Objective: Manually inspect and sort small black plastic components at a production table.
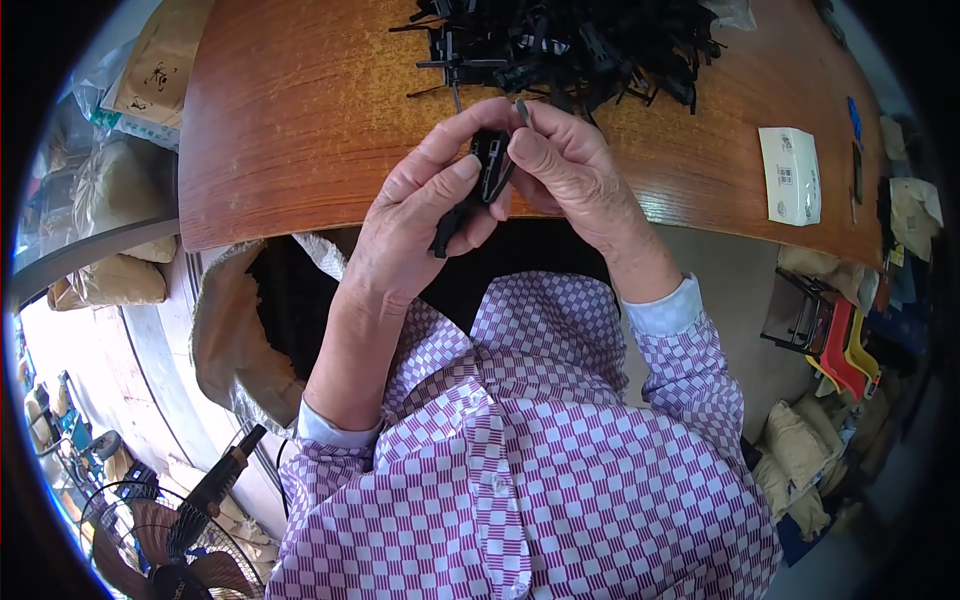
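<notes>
My left hand grips a small, long black plastic part with slots in its side, thumb on top and fingers beneath. It is held in the air above the table's near edge. The thumb and fingertips of my right hand are closed at the part's right side and upper end. A small dark greenish tip shows between the fingertips there; its kind is too small to make out. Just beyond my hands lies a heap of similar black plastic parts with thin sticks poking out.
The brown wooden table carries a white packet at the right. Below its left edge stands an open sack with dark contents. A fan is at the lower left. Stuffed bags and red and yellow plastic pieces lie right.
</notes>
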`<state>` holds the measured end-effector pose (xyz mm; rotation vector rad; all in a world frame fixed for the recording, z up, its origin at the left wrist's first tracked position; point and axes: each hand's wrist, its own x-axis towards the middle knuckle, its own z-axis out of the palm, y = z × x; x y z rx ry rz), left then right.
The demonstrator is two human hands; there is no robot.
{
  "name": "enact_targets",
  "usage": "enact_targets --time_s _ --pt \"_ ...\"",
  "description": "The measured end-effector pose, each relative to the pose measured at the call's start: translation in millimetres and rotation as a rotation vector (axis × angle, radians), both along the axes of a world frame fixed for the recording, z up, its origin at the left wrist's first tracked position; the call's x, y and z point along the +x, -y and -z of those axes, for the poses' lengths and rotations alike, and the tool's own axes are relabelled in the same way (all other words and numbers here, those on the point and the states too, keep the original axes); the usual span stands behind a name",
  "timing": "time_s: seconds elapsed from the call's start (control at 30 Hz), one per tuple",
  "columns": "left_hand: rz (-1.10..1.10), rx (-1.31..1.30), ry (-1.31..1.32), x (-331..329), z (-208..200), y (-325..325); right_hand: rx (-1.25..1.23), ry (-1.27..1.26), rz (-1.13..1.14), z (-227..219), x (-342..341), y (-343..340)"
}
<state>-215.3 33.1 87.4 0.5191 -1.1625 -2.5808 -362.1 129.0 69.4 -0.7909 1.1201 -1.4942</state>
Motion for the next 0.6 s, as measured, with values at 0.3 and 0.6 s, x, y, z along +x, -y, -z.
enact_targets --time_s 0.3,0.6 --pt "0.028 -0.237 0.016 0.7 3.2 -1.9 -0.021 -0.146 0.069 0.5 2.4 -2.2" --pt "-0.063 -0.797 0.159 -8.6 16.4 -18.1 0.009 -0.462 0.153 -1.6 -0.7 -16.2"
